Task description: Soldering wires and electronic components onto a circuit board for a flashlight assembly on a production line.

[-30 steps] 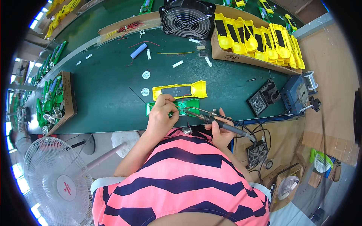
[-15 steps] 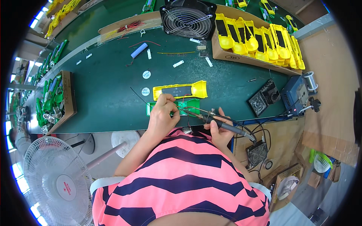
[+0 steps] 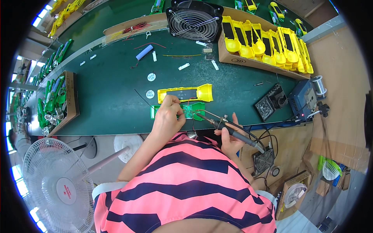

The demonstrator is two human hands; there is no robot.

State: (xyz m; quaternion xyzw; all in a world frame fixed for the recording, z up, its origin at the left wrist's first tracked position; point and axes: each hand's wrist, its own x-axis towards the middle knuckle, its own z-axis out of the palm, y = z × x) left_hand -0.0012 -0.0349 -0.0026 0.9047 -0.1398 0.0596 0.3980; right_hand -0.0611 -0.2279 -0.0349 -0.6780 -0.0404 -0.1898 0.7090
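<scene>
My right hand (image 3: 231,140) is closed around the dark handle of a soldering iron (image 3: 237,135), its metal tip pointing left at a green circuit board (image 3: 189,112). Alongside the iron's shaft runs a thin bent metal tube. The board sits in a green plastic casing (image 3: 199,110) near the table's front edge. Over the left part of that casing, my left hand (image 3: 169,116) is pinched, with the fingertips at the board and whatever they grip hidden. Just beyond lies a yellow casing half (image 3: 205,93) with a dark panel; thin red and black wires show around the board.
A cardboard box (image 3: 248,62) of yellow casings stands far right, beside a black fan (image 3: 194,24). Another box (image 3: 72,95) holds green lamps at left. At right are a soldering station (image 3: 305,100), a solder spool (image 3: 319,86) and an iron stand (image 3: 268,105). A blue cell (image 3: 144,52) lies beyond.
My right hand and the soldering iron have shifted a little right and toward me, so the tip has drawn back from the board's middle. My left hand stays nearly in place.
</scene>
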